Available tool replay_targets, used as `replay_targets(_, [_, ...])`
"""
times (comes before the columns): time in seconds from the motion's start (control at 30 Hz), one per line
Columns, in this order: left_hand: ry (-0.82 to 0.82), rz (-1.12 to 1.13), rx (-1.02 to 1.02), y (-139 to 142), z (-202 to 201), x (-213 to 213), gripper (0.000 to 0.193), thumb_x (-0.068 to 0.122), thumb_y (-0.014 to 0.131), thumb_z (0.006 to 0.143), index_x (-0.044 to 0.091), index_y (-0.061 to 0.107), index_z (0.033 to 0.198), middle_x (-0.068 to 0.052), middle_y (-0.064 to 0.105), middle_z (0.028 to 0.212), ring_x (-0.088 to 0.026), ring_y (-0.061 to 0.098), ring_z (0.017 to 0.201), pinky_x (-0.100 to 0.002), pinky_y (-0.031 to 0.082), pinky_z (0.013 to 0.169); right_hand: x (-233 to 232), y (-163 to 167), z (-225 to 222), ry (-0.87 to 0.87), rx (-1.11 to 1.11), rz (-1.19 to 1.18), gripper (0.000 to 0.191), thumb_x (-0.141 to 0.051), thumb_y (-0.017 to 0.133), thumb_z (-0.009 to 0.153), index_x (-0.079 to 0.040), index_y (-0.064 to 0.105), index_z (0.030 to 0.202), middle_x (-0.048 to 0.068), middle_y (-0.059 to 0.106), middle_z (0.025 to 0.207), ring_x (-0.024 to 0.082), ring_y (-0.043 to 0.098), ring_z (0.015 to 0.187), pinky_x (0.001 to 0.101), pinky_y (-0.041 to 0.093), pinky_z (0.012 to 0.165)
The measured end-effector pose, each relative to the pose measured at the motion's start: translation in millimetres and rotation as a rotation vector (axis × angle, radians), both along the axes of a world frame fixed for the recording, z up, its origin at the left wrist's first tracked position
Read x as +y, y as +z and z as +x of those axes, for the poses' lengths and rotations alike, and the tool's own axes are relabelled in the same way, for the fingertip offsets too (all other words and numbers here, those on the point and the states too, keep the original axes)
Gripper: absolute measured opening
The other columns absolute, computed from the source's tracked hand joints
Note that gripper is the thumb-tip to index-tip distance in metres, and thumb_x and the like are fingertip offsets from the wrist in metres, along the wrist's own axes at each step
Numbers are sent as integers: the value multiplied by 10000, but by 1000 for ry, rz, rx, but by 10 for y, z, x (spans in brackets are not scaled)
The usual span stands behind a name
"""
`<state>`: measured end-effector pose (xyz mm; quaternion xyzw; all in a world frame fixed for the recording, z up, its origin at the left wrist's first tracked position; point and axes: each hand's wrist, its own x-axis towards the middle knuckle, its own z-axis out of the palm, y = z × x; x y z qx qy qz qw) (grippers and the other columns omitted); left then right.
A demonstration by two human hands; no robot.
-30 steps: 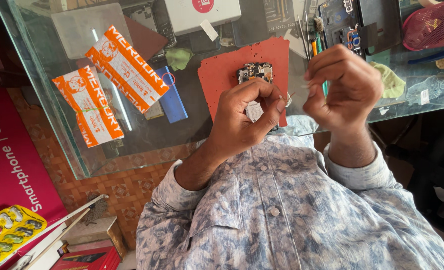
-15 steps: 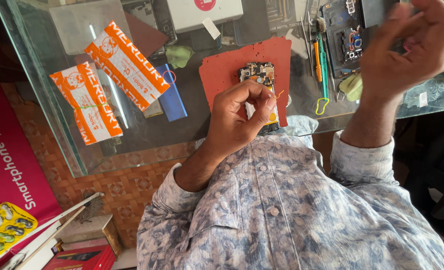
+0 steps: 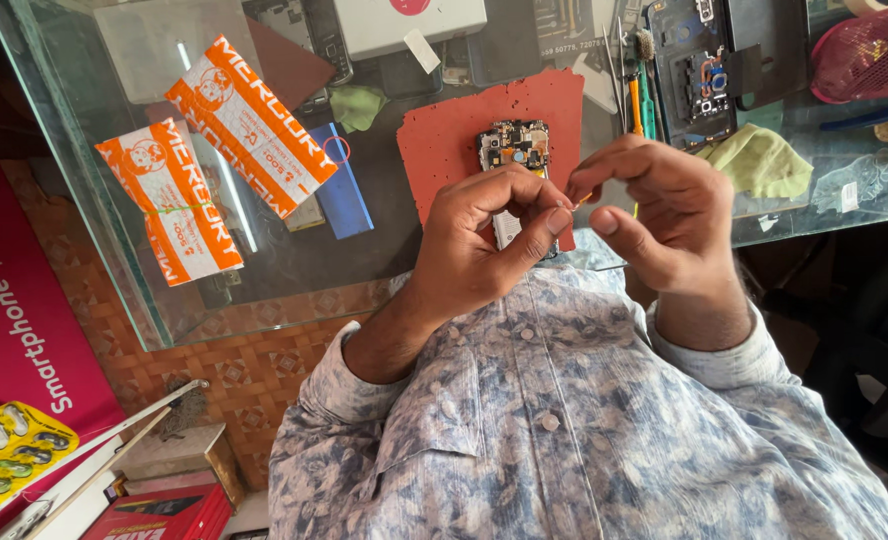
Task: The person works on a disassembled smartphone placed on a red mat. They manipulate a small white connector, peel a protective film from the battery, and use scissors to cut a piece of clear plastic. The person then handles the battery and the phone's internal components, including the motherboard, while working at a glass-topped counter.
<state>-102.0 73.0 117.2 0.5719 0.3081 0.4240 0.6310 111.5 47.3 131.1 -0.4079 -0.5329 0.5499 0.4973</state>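
Just right of frame centre, the left hand (image 3: 484, 240) and right hand (image 3: 664, 215) meet, fingertips pinched together on a tiny part too small to identify, above the bare phone circuit board (image 3: 513, 148) lying on the red rubber mat (image 3: 444, 150) on the glass surface (image 3: 114, 250). Whatever they pinch looks light, delicate and easily dropped, best gripped by its edges. Two orange-and-white packets (image 3: 249, 125) lie at upper left.

Opened phone (image 3: 516, 150) half behind hands; pinched part too small
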Motion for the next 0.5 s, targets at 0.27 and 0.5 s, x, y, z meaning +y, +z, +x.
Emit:
replay_targets(0.27, [21,40,56,83,37,61,59,42,735,1010,12,694,1040,-22,704,922,-59,643,772,-228,514,681,-1,-192,-16,-41,19,24,92,12,708,1025,76,642,1025,159,701,1014,150,677,931,250,543,850])
replay_targets(0.5, [291,387,201,115,123,-30,158,22,778,1001,40,659,1103,-55,673,1006,-156,683,866,-276,557,759,-84,-261,-147,-251,67,55,136,-29,684,1099,63,596,1051,155,677,1026,114,636,873,225,541,809])
